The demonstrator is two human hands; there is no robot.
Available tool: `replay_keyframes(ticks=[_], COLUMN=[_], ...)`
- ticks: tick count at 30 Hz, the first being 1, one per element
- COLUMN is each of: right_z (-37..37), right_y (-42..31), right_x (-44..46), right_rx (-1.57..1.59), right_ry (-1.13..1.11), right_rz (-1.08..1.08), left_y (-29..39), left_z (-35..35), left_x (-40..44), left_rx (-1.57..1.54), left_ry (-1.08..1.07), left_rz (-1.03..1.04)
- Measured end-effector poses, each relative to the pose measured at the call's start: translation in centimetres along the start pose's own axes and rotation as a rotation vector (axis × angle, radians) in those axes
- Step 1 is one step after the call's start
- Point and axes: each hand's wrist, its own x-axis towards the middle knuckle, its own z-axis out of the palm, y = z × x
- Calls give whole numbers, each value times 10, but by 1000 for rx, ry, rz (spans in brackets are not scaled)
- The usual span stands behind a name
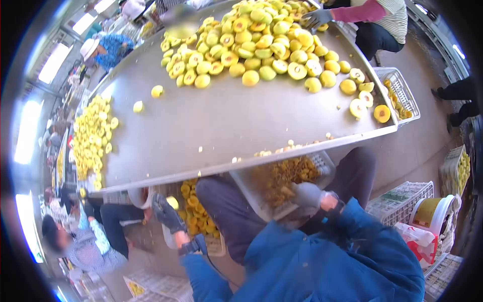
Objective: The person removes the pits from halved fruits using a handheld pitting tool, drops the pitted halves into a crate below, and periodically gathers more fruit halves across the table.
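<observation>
My left hand (168, 214), in a dark glove, is at the left of my knees, over a crate of yellow peach halves (198, 214). A yellow peach half (172, 202) lies against its thumb side, apparently held by the fingers. My right hand (308, 196), in a grey glove, is over a white basket (327, 163) between my legs. Its fingers are curled and smeared by motion; whatever they hold cannot be made out. Brownish pits and scraps (297, 173) fill that basket. Above it runs the metal table (226, 121).
Halved peaches (251, 45) are heaped at the table's far side, with smaller pieces (93, 141) at its left end. A crate (402, 95) stands by the right corner. Co-workers sit around. A bucket (430, 214) and white crates (402, 201) stand at my right.
</observation>
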Motion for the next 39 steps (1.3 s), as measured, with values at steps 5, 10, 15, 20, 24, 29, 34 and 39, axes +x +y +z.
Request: replay_keyframes(ticks=[5, 10, 15, 20, 24, 29, 34, 39], right_z=[23, -16, 36, 29, 36, 39, 112, 64], right_y=[21, -2, 48, 39, 41, 38, 75, 54], right_x=[-12, -26, -18, -10, -1, 11, 12, 33], right_rx=[6, 188, 237, 219, 370, 534, 1139, 668], right_ry=[162, 55, 136, 36, 1, -85, 73, -30], right_rz=[-87, 138, 112, 228, 147, 112, 56, 85], left_y=[159, 218, 257, 288, 261, 266, 225, 178], left_z=[82, 253, 375, 407, 431, 355, 350, 420], left_x=[49, 84, 143, 174, 150, 111, 197, 301], left_rx=[-91, -110, 4, 357, 226, 31, 12, 373], left_ry=[-195, -474, -521, -644, -610, -786, -371, -428], left_rz=[456, 832, 744, 629, 717, 708, 951, 536])
